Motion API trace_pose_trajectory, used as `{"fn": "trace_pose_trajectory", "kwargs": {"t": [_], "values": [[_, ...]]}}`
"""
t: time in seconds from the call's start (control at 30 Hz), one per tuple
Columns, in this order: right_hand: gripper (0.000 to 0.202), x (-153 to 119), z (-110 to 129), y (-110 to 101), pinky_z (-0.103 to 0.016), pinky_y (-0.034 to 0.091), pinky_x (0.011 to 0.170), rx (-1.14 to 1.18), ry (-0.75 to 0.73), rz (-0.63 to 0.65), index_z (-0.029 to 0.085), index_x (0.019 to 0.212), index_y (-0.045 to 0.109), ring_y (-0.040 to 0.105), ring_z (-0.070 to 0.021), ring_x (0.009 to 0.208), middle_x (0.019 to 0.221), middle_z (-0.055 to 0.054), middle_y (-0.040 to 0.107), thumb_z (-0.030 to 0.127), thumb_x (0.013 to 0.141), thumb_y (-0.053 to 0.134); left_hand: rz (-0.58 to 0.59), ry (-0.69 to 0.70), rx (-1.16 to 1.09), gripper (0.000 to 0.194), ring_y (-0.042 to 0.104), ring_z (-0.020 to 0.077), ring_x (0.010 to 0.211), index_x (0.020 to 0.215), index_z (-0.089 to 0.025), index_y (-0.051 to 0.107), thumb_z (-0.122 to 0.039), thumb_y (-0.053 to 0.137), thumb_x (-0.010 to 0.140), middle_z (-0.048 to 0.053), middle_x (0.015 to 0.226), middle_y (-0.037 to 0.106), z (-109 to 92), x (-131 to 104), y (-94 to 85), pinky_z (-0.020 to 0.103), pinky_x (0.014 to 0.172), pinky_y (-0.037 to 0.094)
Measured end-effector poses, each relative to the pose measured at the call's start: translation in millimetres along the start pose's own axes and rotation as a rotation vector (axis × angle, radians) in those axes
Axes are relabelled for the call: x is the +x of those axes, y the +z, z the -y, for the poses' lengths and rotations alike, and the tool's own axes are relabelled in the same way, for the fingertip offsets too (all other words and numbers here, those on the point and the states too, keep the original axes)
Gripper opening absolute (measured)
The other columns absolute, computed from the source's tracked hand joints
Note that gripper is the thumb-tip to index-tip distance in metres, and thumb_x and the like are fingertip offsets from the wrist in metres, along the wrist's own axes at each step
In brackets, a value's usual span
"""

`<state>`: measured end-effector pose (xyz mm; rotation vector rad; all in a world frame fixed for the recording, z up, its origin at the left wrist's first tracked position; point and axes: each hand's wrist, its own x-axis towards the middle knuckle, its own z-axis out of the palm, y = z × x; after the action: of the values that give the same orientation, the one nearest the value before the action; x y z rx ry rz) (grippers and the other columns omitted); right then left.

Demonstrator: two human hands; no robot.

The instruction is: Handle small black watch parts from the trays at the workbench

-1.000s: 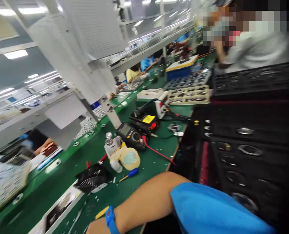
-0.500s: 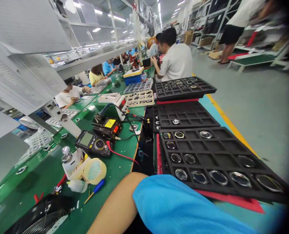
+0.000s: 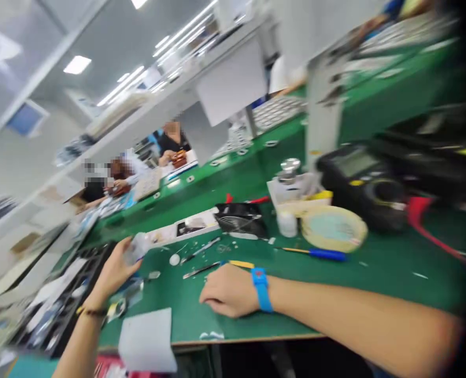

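My left hand (image 3: pixel 117 268) is raised at the left of the green bench, its thumb and fingers closed on a clear plastic piece (image 3: pixel 137 248) that is blurred. My right hand (image 3: pixel 233 291), below a blue wristband, rests on the bench with fingers curled under; anything inside them is hidden. Just beyond it lie tweezers (image 3: pixel 201 270) and a thin yellow-handled tool (image 3: pixel 241 264). Under my left hand is a small pale part with yellow (image 3: pixel 117 310). A white sheet (image 3: pixel 146 333) hangs over the bench's front edge.
A black compartment tray (image 3: pixel 65 304) with loose parts stands at the left. Toward the back are a small black fan (image 3: pixel 241 219), a yellowish round dish (image 3: pixel 333 228), a blue screwdriver (image 3: pixel 327 255) and a multimeter (image 3: pixel 362 184). Other people sit across the bench.
The view has swung left, from the black trays of watch-like parts to the bench. Both hands now show; the left one holds the clear plastic piece.
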<state>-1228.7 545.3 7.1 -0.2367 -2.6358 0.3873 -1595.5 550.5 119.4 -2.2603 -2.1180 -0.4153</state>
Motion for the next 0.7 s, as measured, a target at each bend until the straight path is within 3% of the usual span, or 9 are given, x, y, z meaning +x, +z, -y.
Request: {"fn": "trace_pose_trajectory", "kwargs": {"t": [0.03,0.1,0.2,0.33,0.43,0.53,0.6,0.7], "values": [[0.023,-1,-5,5,-0.033,0.041,0.065,0.017,-0.03,-0.048,0.022,0.109,0.074,0.067,-0.0147,0.085,0.095,0.001,0.076,0.025,0.097,0.055,-0.012,-0.028,0.022,0.085,0.056,0.0294,0.133,0.157,-0.013,0.037,-0.046,0.072,0.088,0.016,0.146,0.054,10,-16,-12.9,0.05,0.119,0.044],[0.023,-5,-8,9,-0.034,0.04,0.066,0.047,-0.056,-0.089,0.022,0.107,0.074,0.066,-0.0142,0.082,0.091,0.002,0.075,0.023,0.098,0.053,-0.007,-0.024,0.068,0.083,0.056,0.0287,0.13,0.158,-0.014,0.038,-0.044,0.068,0.087,0.015,0.143,0.054,16,-25,-24.4,0.047,0.119,0.043],[0.024,-11,-3,7,-0.035,0.04,0.067,0.066,-0.032,-0.077,0.023,0.108,0.074,0.065,-0.0138,0.082,0.092,0.002,0.075,0.023,0.098,0.052,0.007,0.021,0.082,0.074,0.058,0.0282,0.126,0.153,-0.017,0.047,-0.04,0.065,0.085,0.012,0.14,0.054,11,-7,-21.1,0.045,0.118,0.044],[0.023,-11,-1,6,-0.034,0.038,0.066,0.064,-0.008,-0.069,0.023,0.108,0.074,0.064,-0.0139,0.082,0.091,0.003,0.075,0.024,0.097,0.054,0.045,0.062,0.06,0.076,0.059,0.0289,0.124,0.154,-0.017,0.046,-0.037,0.065,0.083,0.011,0.138,0.055,-5,18,-9.1,0.045,0.114,0.045],[0.025,-10,-2,5,-0.033,0.037,0.066,0.08,-0.016,-0.058,0.023,0.108,0.074,0.064,-0.0143,0.081,0.09,0.002,0.075,0.025,0.098,0.052,0.074,0.085,0.033,0.076,0.058,0.0291,0.124,0.155,-0.017,0.045,-0.038,0.067,0.084,0.012,0.137,0.056,-22,22,-7.6,0.044,0.114,0.045],[0.027,-11,-2,3,-0.031,0.037,0.068,0.119,0.0,-0.069,0.022,0.108,0.074,0.063,-0.0147,0.082,0.09,0.0,0.075,0.023,0.098,0.049,0.109,0.085,0.023,0.076,0.059,0.0288,0.117,0.155,-0.018,0.046,-0.044,0.068,0.087,0.012,0.132,0.059,-32,13,-17.0,0.043,0.107,0.048],[0.028,-11,-2,4,-0.031,0.037,0.069,0.146,0.012,-0.086,0.022,0.108,0.074,0.063,-0.0151,0.082,0.09,-0.001,0.074,0.023,0.099,0.048,0.104,0.056,0.005,0.076,0.059,0.0286,0.117,0.155,-0.018,0.047,-0.047,0.068,0.088,0.012,0.133,0.06,-27,3,-27.3,0.042,0.106,0.048],[0.028,-12,-2,5,-0.032,0.035,0.069,0.185,0.008,-0.107,0.023,0.107,0.074,0.063,-0.0154,0.081,0.089,-0.002,0.074,0.024,0.1,0.047,0.077,-0.085,0.017,0.08,0.062,0.0276,0.112,0.159,-0.019,0.043,-0.053,0.064,0.09,0.012,0.131,0.063,0,-15,-43.2,0.042,0.102,0.05]]}}
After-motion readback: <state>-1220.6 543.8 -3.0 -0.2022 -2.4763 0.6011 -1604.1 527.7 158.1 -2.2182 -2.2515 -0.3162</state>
